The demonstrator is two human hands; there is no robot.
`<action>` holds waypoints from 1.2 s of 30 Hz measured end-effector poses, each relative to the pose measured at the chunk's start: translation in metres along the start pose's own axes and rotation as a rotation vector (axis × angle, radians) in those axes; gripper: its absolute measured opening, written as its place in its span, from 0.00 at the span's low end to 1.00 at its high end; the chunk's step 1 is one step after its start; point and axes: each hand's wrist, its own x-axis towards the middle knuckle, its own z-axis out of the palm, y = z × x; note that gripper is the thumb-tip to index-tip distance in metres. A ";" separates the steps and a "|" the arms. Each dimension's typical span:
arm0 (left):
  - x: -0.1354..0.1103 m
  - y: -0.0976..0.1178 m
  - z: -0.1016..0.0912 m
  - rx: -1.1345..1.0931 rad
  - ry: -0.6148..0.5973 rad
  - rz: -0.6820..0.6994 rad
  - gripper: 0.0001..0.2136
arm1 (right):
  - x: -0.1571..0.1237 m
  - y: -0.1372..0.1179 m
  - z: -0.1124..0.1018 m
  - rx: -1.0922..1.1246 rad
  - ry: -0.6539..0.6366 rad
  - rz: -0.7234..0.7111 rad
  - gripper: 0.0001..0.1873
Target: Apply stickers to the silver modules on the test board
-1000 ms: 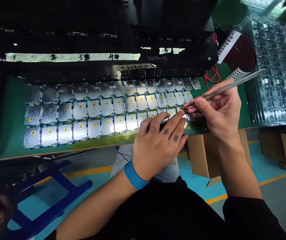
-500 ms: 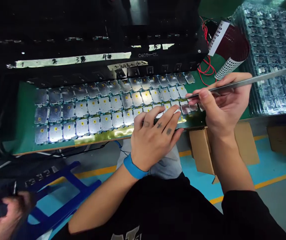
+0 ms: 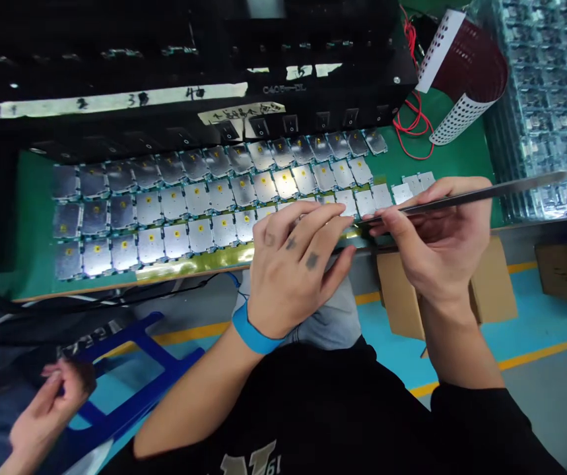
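bare left hand (image 3: 288, 270), palm down, forearm angled in from lower left, blue rubber wristband (image 3: 254, 335) at the wrist. fingers (image 3: 313, 221) narrowly spread, holding nothing, tips resting on rows of silver square metal modules (image 3: 243, 227) with yellow centre dots, all laid out on a green bench mat (image 3: 35, 218). bare right hand (image 3: 441, 231), wrist raised, forearm rising from a black sleeve (image 3: 476, 422). thumb and forefinger pinched narrow around long steel tweezers (image 3: 491, 192), tips low over the modules, just beside the left fingertips; anything between the tips too small to tell. small pale rectangular pieces (image 3: 412, 181) on the mat, near the right hand. behind the modules, a black switch panel (image 3: 288, 124). at upper right, a coiled red wire (image 3: 414, 125), a curled white perforated strip (image 3: 461, 79), stacked transparent plastic trays (image 3: 545, 112). at lower left, well apart, a co-worker's hand (image 3: 50, 409) above a blue metal frame (image 3: 134, 369).
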 end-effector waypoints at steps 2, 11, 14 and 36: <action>0.000 0.000 0.001 0.015 -0.010 0.004 0.12 | -0.001 0.005 0.000 0.028 -0.021 0.013 0.15; 0.000 0.000 -0.001 0.038 -0.063 0.022 0.10 | -0.004 0.004 0.000 -0.019 -0.008 -0.031 0.15; -0.001 -0.001 -0.001 0.053 -0.072 0.037 0.09 | -0.006 0.005 -0.001 -0.018 -0.020 -0.032 0.14; -0.003 0.002 0.002 0.130 -0.116 0.016 0.11 | 0.000 0.007 -0.012 0.127 0.145 -0.175 0.16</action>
